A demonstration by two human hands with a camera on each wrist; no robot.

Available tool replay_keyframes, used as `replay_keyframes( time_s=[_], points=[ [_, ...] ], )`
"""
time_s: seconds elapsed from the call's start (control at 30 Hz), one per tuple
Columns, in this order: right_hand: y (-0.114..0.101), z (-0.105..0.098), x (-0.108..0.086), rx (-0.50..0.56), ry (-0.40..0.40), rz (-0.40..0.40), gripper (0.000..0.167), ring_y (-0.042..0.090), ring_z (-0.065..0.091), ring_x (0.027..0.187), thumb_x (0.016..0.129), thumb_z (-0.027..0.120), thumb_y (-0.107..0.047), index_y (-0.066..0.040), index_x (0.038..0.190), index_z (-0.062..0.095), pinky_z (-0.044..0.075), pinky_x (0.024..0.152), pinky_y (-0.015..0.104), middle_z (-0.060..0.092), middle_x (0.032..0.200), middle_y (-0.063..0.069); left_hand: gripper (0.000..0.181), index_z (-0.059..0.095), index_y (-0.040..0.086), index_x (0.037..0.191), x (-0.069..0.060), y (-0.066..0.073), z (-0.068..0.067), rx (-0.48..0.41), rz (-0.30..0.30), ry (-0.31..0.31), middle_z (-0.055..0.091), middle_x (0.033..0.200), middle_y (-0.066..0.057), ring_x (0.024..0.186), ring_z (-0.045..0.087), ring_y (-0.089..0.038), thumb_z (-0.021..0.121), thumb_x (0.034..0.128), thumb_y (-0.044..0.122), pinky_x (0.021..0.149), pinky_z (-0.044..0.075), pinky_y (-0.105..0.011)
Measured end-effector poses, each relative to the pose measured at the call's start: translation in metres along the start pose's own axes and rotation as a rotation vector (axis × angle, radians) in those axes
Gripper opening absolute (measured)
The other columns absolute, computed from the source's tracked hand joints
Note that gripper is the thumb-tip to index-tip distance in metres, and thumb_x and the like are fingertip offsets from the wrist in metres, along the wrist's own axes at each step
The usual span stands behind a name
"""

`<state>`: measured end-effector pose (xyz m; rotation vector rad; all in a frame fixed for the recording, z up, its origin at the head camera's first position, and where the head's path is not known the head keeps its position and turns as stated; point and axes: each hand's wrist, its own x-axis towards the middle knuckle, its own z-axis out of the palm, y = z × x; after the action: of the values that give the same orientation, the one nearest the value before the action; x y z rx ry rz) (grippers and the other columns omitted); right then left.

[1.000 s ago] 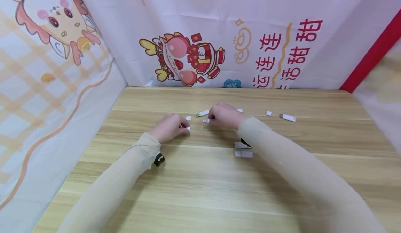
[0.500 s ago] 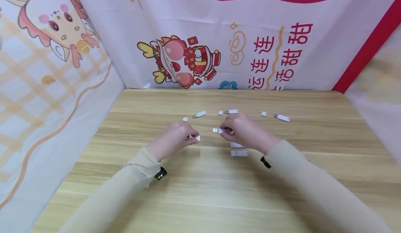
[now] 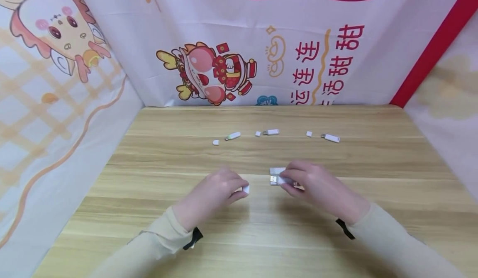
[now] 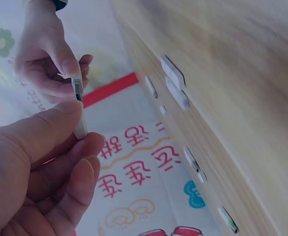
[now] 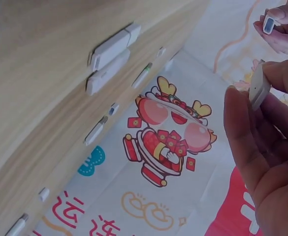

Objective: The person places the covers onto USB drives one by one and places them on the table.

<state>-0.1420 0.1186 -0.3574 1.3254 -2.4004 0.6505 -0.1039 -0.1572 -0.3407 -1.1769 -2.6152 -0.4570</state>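
Your left hand (image 3: 214, 188) pinches a white cap (image 3: 245, 189) to the left of the capped sticks (image 3: 277, 171); your right hand (image 3: 317, 186) grips an uncapped stick (image 5: 258, 88), held off the counter (image 3: 168, 157) and overlapping the nearer of the capped sticks in the head view. Risk noted: the white cap is small and barely shows past your grip, so a slack pinch could drop it. Should cap and stick meet askew, the plug (image 3: 274, 179) could catch the cap's rim (its mouth faces the right wrist view). Second hazard: loose caps (image 3: 215, 142) lie beyond the capped sticks, each beside a bare stick (image 3: 271, 132), alike in colour, so a mix-up is possible. Containers: the caps alone qualify. Nothing is seen seated in the white cap; the capped sticks appear to have their plugs covered, though you cannot check their insides.
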Motion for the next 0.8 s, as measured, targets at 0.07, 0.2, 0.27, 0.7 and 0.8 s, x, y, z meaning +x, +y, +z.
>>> replay_keyframes(
  time_s=[0.07, 0.2, 0.27, 0.7, 0.8],
  points=[
    [-0.004, -0.001, -0.008, 0.000, 0.021, -0.005, 0.020, 0.004, 0.061, 0.073, 0.078, 0.085, -0.010, -0.006, 0.094, 0.074, 0.054, 0.064, 0.016, 0.065, 0.090, -0.002, 0.016, 0.076, 0.005, 0.098, -0.003, 0.006, 0.001, 0.008, 0.020, 0.017, 0.073, 0.092, -0.003, 0.084, 0.064, -0.015, 0.078, 0.0866, 0.017, 0.076, 0.055, -0.024],
    [-0.010, -0.002, -0.021, 0.010, 0.043, -0.023, 0.020, 0.005, 0.063, 0.073, 0.078, 0.085, -0.011, -0.007, 0.095, 0.075, 0.054, 0.065, 0.016, 0.066, 0.092, -0.001, 0.014, 0.075, 0.004, 0.095, -0.008, 0.015, 0.006, 0.011, 0.050, 0.049, 0.072, 0.090, -0.003, 0.083, 0.065, -0.016, 0.079, 0.0856, 0.014, 0.076, 0.055, -0.024],
    [-0.012, -0.003, -0.026, 0.011, 0.048, -0.041, 0.017, 0.005, 0.063, 0.074, 0.082, 0.083, -0.014, -0.007, 0.096, 0.075, 0.054, 0.066, 0.016, 0.066, 0.092, -0.002, 0.013, 0.075, 0.005, 0.095, -0.010, 0.017, 0.008, 0.005, 0.051, 0.053, 0.072, 0.090, -0.002, 0.083, 0.065, -0.015, 0.078, 0.0859, 0.014, 0.076, 0.054, -0.023],
    [-0.017, 0.003, -0.038, 0.064, 0.070, -0.102, 0.039, 0.005, 0.063, 0.078, 0.103, 0.048, -0.034, -0.006, 0.097, 0.073, 0.053, 0.068, 0.014, 0.065, 0.095, -0.002, 0.011, 0.074, 0.007, 0.092, -0.017, 0.026, 0.018, -0.003, 0.077, 0.069, 0.071, 0.087, 0.002, 0.080, 0.062, -0.011, 0.078, 0.0868, 0.017, 0.074, 0.052, -0.018],
    [-0.019, 0.004, -0.039, 0.067, 0.061, -0.091, 0.042, 0.004, 0.063, 0.079, 0.104, 0.045, -0.037, -0.006, 0.097, 0.073, 0.053, 0.070, 0.014, 0.065, 0.096, -0.002, 0.011, 0.074, 0.007, 0.092, -0.017, 0.026, 0.020, 0.001, 0.077, 0.074, 0.071, 0.087, 0.002, 0.080, 0.062, -0.010, 0.078, 0.0869, 0.017, 0.074, 0.052, -0.017]
  ],
)
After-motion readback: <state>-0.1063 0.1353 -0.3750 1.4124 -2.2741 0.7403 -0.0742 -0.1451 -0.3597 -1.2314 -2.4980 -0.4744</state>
